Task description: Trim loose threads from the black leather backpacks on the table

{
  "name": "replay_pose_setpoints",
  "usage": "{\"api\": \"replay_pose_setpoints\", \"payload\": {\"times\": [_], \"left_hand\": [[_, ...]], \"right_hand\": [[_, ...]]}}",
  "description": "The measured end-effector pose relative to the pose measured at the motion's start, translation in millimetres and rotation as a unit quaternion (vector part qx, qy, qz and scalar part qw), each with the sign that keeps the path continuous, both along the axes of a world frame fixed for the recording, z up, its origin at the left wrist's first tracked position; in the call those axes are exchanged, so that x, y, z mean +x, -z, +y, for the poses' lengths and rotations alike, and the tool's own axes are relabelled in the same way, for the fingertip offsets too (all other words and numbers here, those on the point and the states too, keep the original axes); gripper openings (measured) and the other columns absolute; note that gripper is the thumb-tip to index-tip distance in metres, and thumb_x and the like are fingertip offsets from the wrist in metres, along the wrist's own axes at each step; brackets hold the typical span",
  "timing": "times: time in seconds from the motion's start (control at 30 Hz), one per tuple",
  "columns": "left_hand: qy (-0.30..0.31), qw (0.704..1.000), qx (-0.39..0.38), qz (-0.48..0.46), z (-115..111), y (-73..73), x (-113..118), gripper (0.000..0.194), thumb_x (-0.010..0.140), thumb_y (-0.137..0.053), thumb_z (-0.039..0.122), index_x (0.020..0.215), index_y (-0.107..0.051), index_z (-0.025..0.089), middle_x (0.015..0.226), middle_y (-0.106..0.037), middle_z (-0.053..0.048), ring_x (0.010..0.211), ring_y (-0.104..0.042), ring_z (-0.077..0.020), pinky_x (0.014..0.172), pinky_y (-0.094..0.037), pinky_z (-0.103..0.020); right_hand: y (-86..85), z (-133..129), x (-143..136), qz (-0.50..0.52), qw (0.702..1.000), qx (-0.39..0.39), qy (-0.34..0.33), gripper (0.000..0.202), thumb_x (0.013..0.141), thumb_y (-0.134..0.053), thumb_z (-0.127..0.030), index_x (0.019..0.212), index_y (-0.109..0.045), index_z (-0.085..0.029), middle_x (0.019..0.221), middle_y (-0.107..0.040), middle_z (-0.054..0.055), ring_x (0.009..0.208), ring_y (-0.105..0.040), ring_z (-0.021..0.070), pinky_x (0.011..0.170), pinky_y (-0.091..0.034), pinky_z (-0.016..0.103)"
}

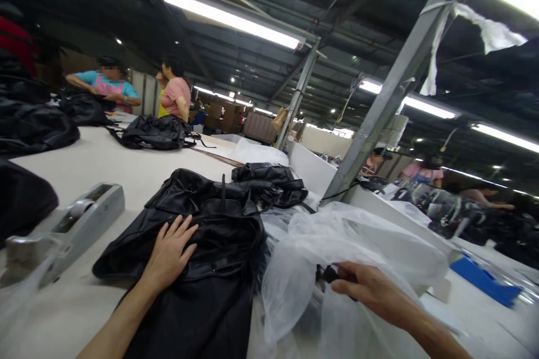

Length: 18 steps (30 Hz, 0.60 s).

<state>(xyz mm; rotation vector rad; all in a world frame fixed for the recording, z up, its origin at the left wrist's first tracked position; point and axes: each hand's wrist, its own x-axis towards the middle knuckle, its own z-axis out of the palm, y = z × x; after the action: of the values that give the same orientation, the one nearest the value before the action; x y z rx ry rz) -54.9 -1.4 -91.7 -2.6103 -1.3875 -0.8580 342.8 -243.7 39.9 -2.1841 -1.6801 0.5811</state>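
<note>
I am pressing my left hand flat, fingers spread and apart, on the black bag lying on the table right in front of me; it is gripping nothing, only resting on the bag's upper flap. My right hand is closing its fingertips on a small dark piece, which I cannot identify, just right of the bag, with the clear plastic wrap bunching around it. The bag is lying wholly outside the plastic, so by my judgement the wrapping is only starting: the plastic is being gathered, and getting the bag inside it is all left to do. A second black bag is sitting just behind the bag, also unwrapped. A tape dispenser is standing left of the bag. Beyond the bag, two people are working at other bags.
</note>
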Motion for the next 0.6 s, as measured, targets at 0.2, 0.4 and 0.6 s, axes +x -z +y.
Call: {"api": "replay_pose_setpoints", "payload": {"times": [0.2, 0.4, 0.6], "left_hand": [[0.000, 0.999, -0.041, 0.005, 1, -13.6, 3, 0.046, 0.088, -0.054, 0.024, 0.133, -0.064, 0.019, 0.151, -0.045, -0.011, 0.145, -0.035, -0.0369, 0.117, -0.028, -0.065], [0.046, 0.992, -0.120, 0.002, -58, -60.4, -2, 0.040, 0.096, -0.050, 0.028, 0.134, -0.063, 0.020, 0.146, -0.052, -0.010, 0.139, -0.047, -0.0283, 0.116, -0.040, -0.052], [0.209, 0.973, -0.062, -0.078, -181, -71.3, -52, 0.039, 0.101, -0.043, 0.021, 0.134, -0.058, 0.033, 0.133, -0.065, 0.003, 0.122, -0.062, -0.0113, 0.105, -0.052, -0.023]], "right_hand": [[-10.9, -24, -57, 0.448, 0.890, 0.005, -0.086, 0.049, 0.078, -0.074, -0.058, 0.099, -0.064, -0.015, 0.071, -0.054, 0.001, 0.061, -0.050, 0.0082, 0.057, -0.043, 0.021], [0.1, -4, -106, 0.523, 0.841, -0.053, -0.123, 0.055, 0.079, -0.077, -0.055, 0.113, -0.055, -0.017, 0.081, -0.057, 0.000, 0.059, -0.059, 0.0068, 0.048, -0.045, 0.014], [13.1, 18, -133, 0.564, 0.801, -0.099, -0.175, 0.045, 0.084, -0.074, -0.046, 0.111, -0.054, -0.017, 0.092, -0.062, 0.003, 0.062, -0.064, 0.0075, 0.050, -0.048, 0.015]]}}
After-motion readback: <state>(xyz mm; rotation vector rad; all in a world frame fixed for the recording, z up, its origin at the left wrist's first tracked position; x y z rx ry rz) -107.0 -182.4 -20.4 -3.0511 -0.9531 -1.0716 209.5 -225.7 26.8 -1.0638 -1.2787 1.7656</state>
